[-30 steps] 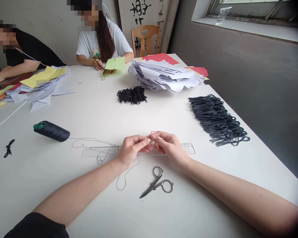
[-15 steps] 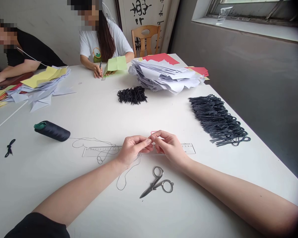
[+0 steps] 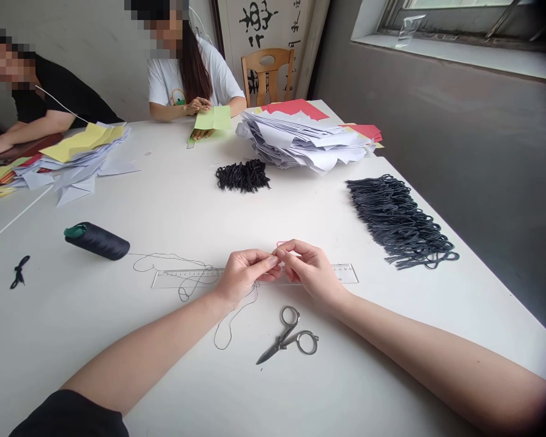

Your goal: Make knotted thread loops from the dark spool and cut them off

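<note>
At a white work table [image 3: 118, 328], we look down on a clear plastic ruler [image 3: 182, 278]. A black thread spool [image 3: 96, 240] lies left of it, and thin dark thread [image 3: 164, 262] loops across it. Above it, our left hand [image 3: 248, 276] and right hand [image 3: 312, 267] meet, fingertips [image 3: 273, 260] pinched together on a tiny pink piece [image 3: 281, 244] (too small to name). Steel scissors [image 3: 287, 335] lie just below the ruler; a ribbed mass of looped grey-black cords [image 3: 398, 221] lies beyond its right end.

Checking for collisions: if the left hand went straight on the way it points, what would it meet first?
Probably the right hand's fingers, which almost touch the left hand's fingertips just below a small, thin pink loop. Depth is hard to judge here, so the loop might come first.
</note>
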The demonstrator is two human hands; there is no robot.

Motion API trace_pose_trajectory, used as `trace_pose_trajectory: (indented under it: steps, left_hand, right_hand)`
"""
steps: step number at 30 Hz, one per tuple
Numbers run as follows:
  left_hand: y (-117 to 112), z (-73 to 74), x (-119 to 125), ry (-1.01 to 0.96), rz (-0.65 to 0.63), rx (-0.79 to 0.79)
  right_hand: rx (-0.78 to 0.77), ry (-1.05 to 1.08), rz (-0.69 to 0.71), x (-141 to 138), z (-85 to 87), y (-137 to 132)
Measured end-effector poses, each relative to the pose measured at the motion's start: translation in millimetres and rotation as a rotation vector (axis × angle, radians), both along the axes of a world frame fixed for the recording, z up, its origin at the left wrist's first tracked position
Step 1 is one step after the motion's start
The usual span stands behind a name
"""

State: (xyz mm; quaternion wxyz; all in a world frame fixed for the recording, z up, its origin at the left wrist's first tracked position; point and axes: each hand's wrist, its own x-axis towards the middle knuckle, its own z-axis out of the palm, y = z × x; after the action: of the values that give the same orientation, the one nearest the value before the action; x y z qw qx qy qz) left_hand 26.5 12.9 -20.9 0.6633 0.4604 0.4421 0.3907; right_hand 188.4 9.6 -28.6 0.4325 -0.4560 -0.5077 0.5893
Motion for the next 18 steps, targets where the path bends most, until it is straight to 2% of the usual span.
trace_pose_trajectory:
  steps: [13, 18]
  left_hand:
    - [0.4, -1.9, 0.5, -0.010, 0.039, 0.005]
    - [0.7, -1.6, 1.1, -0.004, 0.050, 0.003]
  right_hand:
    - [-0.094, 0.029, 0.065, 1.4, 9.3, -0.1]
    - [-0.098, 0.048, 0.074, 1.5, 7.8, 0.5]
